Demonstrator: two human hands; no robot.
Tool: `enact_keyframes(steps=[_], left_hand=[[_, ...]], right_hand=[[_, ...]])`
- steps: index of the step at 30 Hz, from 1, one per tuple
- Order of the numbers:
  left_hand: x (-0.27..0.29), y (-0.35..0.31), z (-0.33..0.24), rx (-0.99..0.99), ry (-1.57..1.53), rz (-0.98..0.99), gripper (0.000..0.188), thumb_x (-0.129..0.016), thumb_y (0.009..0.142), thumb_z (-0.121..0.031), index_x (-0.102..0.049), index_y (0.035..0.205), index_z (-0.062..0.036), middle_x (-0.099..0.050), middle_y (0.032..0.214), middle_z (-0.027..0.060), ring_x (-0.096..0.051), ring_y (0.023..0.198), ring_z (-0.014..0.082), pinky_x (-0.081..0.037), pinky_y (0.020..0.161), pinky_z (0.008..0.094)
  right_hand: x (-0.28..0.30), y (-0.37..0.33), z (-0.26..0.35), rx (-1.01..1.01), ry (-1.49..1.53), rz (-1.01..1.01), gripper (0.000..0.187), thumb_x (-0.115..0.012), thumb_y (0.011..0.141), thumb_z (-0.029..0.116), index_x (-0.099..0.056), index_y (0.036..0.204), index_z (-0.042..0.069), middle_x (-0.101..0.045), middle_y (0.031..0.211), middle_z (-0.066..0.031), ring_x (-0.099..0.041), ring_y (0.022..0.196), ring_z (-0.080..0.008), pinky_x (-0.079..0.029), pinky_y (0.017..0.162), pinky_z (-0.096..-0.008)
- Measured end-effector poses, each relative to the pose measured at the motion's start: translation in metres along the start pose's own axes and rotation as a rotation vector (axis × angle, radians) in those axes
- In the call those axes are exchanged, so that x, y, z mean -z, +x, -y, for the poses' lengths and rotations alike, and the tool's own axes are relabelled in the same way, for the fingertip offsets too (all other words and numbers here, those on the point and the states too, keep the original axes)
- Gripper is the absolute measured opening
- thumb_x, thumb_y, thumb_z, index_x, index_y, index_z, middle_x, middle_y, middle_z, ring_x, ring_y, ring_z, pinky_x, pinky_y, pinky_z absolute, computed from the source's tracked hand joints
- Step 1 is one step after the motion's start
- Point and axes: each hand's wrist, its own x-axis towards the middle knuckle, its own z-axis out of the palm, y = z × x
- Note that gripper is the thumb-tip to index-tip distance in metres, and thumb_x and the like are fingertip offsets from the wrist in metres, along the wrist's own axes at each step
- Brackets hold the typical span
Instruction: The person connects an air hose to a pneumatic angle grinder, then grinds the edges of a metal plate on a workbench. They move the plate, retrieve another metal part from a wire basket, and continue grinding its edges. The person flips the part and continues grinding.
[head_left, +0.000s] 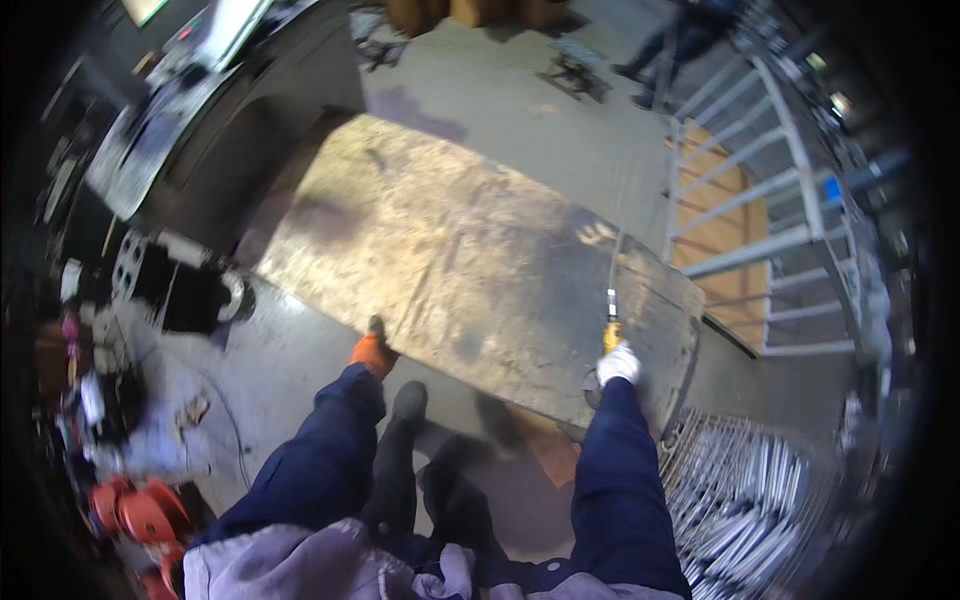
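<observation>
A worn, stained board-like tabletop (pixel 470 260), pale at the left and dark at the right, spreads out before me. My right hand (pixel 620 364), in a white glove, is closed round a slim yellow tool (pixel 612 336) above the right part of the top. From the tool's far end a thin hose or cable (pixel 616 255) runs up and away. In an orange glove, my left hand (pixel 373 354) is at the near edge of the top, its fingers drawn together. A dark tip sticks up from it; blur hides what it holds, if anything.
A wire basket of metal rods (pixel 740 490) stands at the near right. Beyond it rises a grey metal rail frame (pixel 790 190). Red round parts (pixel 150 510) lie at the lower left, below a dark machine part (pixel 190 295). Another person's legs (pixel 665 55) show at the far right.
</observation>
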Motion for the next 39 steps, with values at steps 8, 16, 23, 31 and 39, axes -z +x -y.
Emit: enact_keyframes(steps=[8, 16, 23, 31, 39], left_hand=[[0.073, 0.018, 0.001, -0.103, 0.581, -0.334, 0.038, -0.057, 0.094, -0.045, -0.06, 0.107, -0.0094, -0.06, 0.092, 0.0063, -0.049, 0.083, 0.0227, -0.043, 0.078, 0.0365], [-0.001, -0.024, 0.021, 0.205, -0.064, -0.572, 0.078, -0.068, 0.078, -0.061, -0.051, 0.131, -0.0069, -0.055, 0.132, 0.0141, -0.048, 0.122, 0.0326, -0.032, 0.107, 0.0534], [-0.061, -0.043, 0.026, -0.034, -0.124, -0.556, 0.062, -0.073, 0.078, -0.05, -0.059, 0.123, -0.0106, -0.061, 0.123, 0.0088, -0.052, 0.119, 0.0308, -0.041, 0.101, 0.0518], [-0.058, -0.03, 0.007, -0.011, -0.187, -0.418, 0.062, -0.065, 0.087, -0.046, -0.05, 0.133, -0.0069, -0.054, 0.135, 0.0098, -0.047, 0.126, 0.0308, -0.032, 0.11, 0.0496], [-0.032, -0.003, -0.002, -0.112, -0.013, -0.362, 0.067, -0.056, 0.089, -0.056, -0.047, 0.137, -0.0105, -0.05, 0.14, 0.0087, -0.045, 0.128, 0.0305, -0.029, 0.112, 0.0489]], right_hand=[[0.016, -0.015, 0.015, -0.025, 0.099, 0.22, 0.046, -0.069, 0.075, 0.026, -0.052, 0.112, 0.006, -0.067, 0.105, -0.0194, -0.066, 0.098, -0.0357, -0.052, 0.085, -0.0432], [0.03, 0.014, 0.016, 0.043, 0.066, 0.266, 0.045, -0.07, 0.074, 0.025, -0.052, 0.11, 0.004, -0.067, 0.104, -0.021, -0.065, 0.097, -0.0377, -0.052, 0.085, -0.0441], [0.034, 0.029, 0.021, 0.168, 0.006, 0.228, 0.044, -0.07, 0.076, 0.027, -0.05, 0.108, 0.005, -0.067, 0.096, -0.0182, -0.067, 0.088, -0.0358, -0.054, 0.079, -0.0446], [0.04, 0.01, 0.022, 0.15, 0.042, 0.313, 0.047, -0.073, 0.077, 0.031, -0.05, 0.109, 0.005, -0.066, 0.1, -0.0174, -0.067, 0.092, -0.0335, -0.054, 0.08, -0.0433], [0.036, -0.002, 0.019, 0.055, 0.23, 0.45, 0.059, -0.076, 0.072, 0.028, -0.047, 0.117, 0.005, -0.064, 0.106, -0.021, -0.064, 0.1, -0.0363, -0.051, 0.087, -0.0437]])
